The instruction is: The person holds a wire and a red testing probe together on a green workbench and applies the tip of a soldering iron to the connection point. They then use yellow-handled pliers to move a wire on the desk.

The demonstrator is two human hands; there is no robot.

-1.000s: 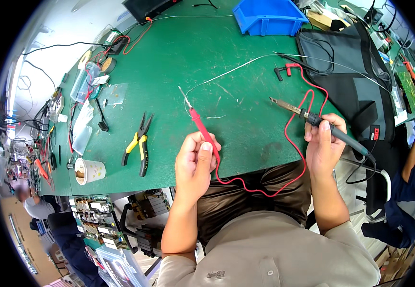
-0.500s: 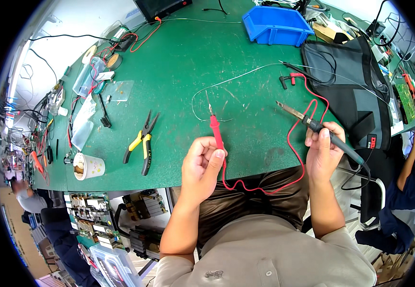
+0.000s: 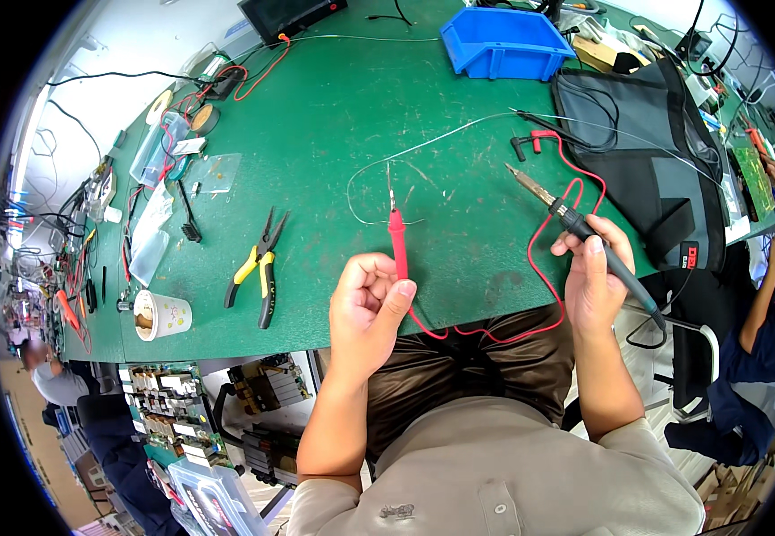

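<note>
Pinched upright in my left hand (image 3: 365, 308) is a red test probe (image 3: 397, 243), its thin metal tip pointing away from me. A red lead (image 3: 530, 259) runs from the probe along the table edge and up to red and black plugs (image 3: 538, 141) on the far right. My right hand (image 3: 595, 277) is closed round the dark handle of a soldering iron (image 3: 575, 221), whose bit points to the far left, apart from the probe. Beyond the probe, a thin loop of solder wire (image 3: 423, 141) lies on the green table (image 3: 316, 134).
Yellow-and-black pliers (image 3: 259, 268) lie left of my left hand, near a paper cup (image 3: 160, 315). A blue bin (image 3: 504, 45) stands at the back. To the right lies a black tool bag (image 3: 642, 170). Circuit boards (image 3: 168, 402) sit below the table's left side. Another person's arm (image 3: 761, 286) shows at far right.
The soldering iron has tilted a little and moved slightly left with my right hand. My left hand still grips the probe. The whole view has shifted slightly.
</note>
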